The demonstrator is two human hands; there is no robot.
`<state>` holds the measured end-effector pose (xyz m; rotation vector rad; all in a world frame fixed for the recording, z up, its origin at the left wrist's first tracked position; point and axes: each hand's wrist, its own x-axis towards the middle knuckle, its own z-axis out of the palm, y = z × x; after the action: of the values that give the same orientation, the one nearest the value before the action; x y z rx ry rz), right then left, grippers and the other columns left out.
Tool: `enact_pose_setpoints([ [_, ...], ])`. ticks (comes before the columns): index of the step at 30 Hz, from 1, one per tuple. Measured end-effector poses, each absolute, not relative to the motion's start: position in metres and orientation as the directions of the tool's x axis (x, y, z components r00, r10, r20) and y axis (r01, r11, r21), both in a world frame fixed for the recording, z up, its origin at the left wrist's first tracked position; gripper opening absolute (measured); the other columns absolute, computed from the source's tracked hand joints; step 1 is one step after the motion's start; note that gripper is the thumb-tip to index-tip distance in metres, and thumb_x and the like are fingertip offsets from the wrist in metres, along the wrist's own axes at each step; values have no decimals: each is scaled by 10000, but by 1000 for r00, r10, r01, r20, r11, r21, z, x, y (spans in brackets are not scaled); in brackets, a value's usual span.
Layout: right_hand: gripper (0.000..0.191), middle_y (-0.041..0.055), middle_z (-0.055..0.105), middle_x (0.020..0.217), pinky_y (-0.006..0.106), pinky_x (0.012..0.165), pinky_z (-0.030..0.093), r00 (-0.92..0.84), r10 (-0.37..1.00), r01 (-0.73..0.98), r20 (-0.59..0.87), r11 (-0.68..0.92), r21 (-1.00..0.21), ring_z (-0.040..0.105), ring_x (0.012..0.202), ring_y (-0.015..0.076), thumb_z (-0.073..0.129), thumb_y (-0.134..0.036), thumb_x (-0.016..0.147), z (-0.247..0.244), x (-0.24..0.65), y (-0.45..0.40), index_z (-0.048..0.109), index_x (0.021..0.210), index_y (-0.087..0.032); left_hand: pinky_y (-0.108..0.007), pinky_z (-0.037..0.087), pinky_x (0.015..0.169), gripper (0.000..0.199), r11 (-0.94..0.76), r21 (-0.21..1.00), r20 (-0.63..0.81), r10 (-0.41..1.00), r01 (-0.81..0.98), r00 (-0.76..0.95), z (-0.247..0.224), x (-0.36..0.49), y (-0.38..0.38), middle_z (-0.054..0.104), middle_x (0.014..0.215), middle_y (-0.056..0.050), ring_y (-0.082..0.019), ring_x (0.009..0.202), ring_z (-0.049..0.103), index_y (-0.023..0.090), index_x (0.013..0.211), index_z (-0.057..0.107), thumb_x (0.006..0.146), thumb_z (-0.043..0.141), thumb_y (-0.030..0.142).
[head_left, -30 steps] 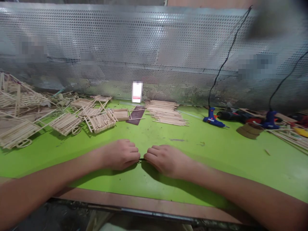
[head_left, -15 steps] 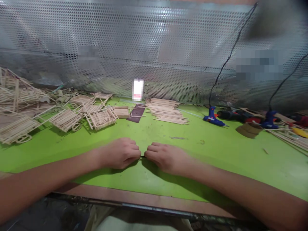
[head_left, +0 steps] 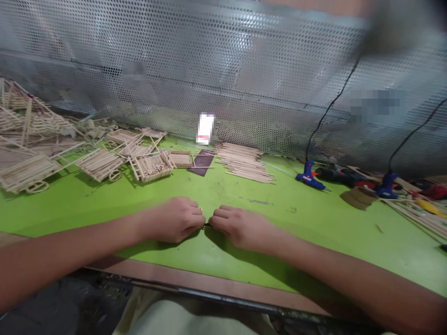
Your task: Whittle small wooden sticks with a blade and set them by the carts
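Observation:
Close together over the green table [head_left: 314, 251], near its front edge, both my hands are closed with the fingertips facing. My left hand [head_left: 178, 221] is curled, its fingertips pinched at one end of a thin dark piece [head_left: 207, 225]. From the other side, my right hand [head_left: 240, 228] pinches the same piece. Only a short length shows in the narrow gap between the fingers; the rest is hidden, and its kind cannot be made out.
Small wooden stick-built carts [head_left: 153, 167] crowd the left. A row of thin sticks [head_left: 244, 163] lies at the back centre, by a dark sheet [head_left: 201, 163]. Blue glue guns [head_left: 310, 176] with hanging cords and a brown curved piece [head_left: 359, 197] lie right. Behind stands a perforated metal screen [head_left: 216, 60].
The view has tilted and shifted slightly. Both hands keep their pinch on the thin dark piece, and the gap between them looks slightly narrower.

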<state>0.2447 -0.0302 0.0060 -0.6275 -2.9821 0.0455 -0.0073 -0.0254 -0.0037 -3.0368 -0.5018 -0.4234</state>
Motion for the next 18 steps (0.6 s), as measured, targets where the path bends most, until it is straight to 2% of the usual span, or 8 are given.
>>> enact_pose_setpoints([
  [6,131,32,621,858,287,669,362,-925,377,378,39,926,7,521,786,173,590,-53,922,1,232,-26,595,954,-180,-352,342,609,252,-942,13,288,325,335,901,-6,-21,-27,588,696,-17,-182,653,510,198,749,535,994,514,144],
  [12,115,38,644,866,300,707,409,-918,392,396,59,911,113,554,815,195,590,-86,952,-7,225,-29,599,1010,-186,-357,313,605,246,-936,-56,318,313,347,895,-10,-27,-28,596,705,-25,-188,650,516,197,768,532,1006,491,154],
  [15,116,51,652,881,312,741,432,-920,389,393,56,905,162,571,842,210,596,-101,952,-9,225,-30,603,1041,-174,-355,334,629,209,-922,-94,301,333,375,894,-6,-25,-29,618,730,-29,-197,672,540,195,803,559,1007,524,228],
  [18,134,58,652,888,315,750,439,-916,393,401,81,900,169,574,842,212,599,-91,940,-7,233,-27,608,1055,-159,-359,390,678,194,-906,-61,284,386,419,878,5,-20,-27,670,821,-42,-216,730,594,184,947,632,991,569,362],
])
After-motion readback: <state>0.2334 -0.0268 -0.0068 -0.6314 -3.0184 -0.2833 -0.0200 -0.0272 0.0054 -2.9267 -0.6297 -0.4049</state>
